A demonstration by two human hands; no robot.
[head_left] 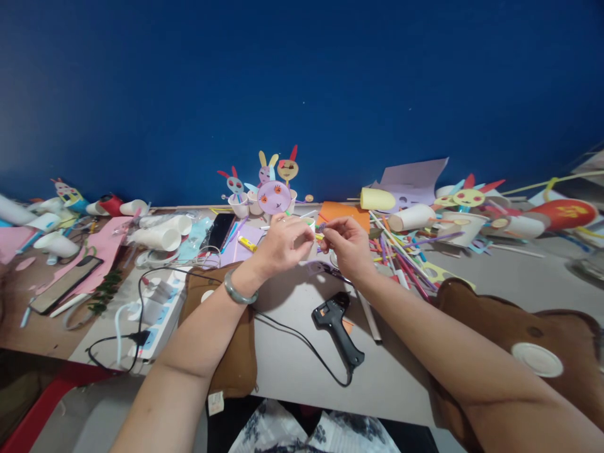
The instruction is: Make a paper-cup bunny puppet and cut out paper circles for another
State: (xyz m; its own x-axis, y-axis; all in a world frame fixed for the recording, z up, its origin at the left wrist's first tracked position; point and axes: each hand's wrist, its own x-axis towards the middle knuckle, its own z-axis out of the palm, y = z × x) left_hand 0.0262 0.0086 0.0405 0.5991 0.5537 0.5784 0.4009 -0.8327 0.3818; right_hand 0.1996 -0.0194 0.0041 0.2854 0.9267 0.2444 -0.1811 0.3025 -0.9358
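My left hand [287, 245], with a bracelet [240, 288] at its wrist, is raised over the middle of the table with its fingers bent together. Close by on the right, my right hand [346, 244] pinches something small and dark that I cannot make out. A white paper cup [309, 223] shows partly behind the fingers. Just beyond the hands stands a purple round face [274, 197] with orange eyes. A black glue gun [338, 333] lies on the table below my right hand, its cord running left.
A power strip [165, 314] and a brown cushion [240, 358] are on the left, a second brown cushion [500, 327] on the right. Coloured sticks [406, 258] and a phone [221, 231] lie near the hands. A blue wall [302, 94] rises behind the table.
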